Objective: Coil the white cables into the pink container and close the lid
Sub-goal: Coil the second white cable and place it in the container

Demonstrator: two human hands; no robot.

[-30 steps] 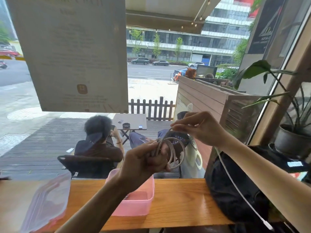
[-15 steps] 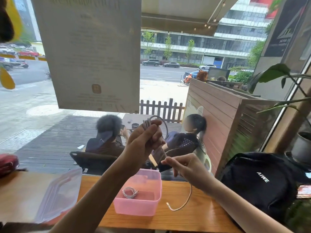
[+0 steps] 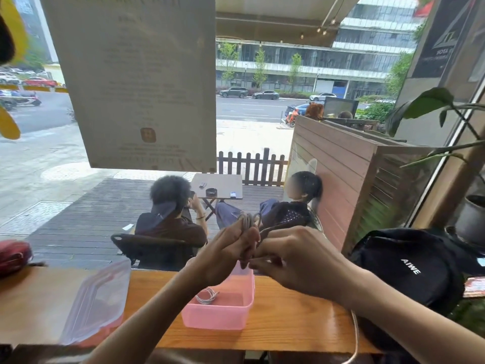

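The left hand (image 3: 225,254) holds a bundle of white cable (image 3: 246,222) loops pinched between thumb and fingers, raised above the pink container (image 3: 223,315). The right hand (image 3: 296,261) meets it just beside the bundle, fingers curled. It appears to pinch the cable's running end, though the contact point is hidden. A loose length of the same cable (image 3: 355,334) hangs below the right forearm, past the table (image 3: 288,324) edge.

Step in hand: winding the remaining length onto the coil.

1. Keep the left-hand pinch firm so that finished loops do not spring open.
2. Feed slack with the right hand and match each new loop to the existing ones.
3. Draw up the hanging tail steadily; it may snag on the table edge.

One coiled cable (image 3: 207,296) already lies inside the container. Place the new coil beside it. The translucent lid (image 3: 97,300) lies on the table to the left of the container, not yet fitted.
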